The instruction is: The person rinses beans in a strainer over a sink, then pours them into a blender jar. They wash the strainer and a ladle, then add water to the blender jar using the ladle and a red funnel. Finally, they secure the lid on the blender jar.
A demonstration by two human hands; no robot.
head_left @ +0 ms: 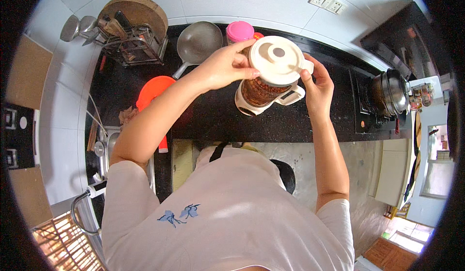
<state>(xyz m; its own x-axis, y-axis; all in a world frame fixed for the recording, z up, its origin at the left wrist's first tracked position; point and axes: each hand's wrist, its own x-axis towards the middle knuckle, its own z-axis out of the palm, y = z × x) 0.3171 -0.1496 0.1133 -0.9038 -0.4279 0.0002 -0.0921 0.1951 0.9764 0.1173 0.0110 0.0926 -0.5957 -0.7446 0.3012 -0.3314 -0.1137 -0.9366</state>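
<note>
A cream round lid (286, 70) with a small grey disc in its middle tops a clear blender jug (261, 94). Reddish-brown beans or similar pieces and liquid show through the jug's wall. My left hand (226, 67) grips the lid's left edge, its thumb over the rim. Opposite it, my right hand (319, 84) pinches the lid's tab on the right. The jug's white handle (293, 95) points right, and its white base (246, 108) stands on the black counter (213, 118). Whether the lid sits fully down on the jug cannot be told.
Behind my left hand lie a grey frying pan (199, 43) and a pink-lidded container (240, 30). An orange-red basin or colander (154, 90) is by my left forearm. A knife rack (133, 45) stands far left. At right, a dark pot (390, 92) sits on the stove.
</note>
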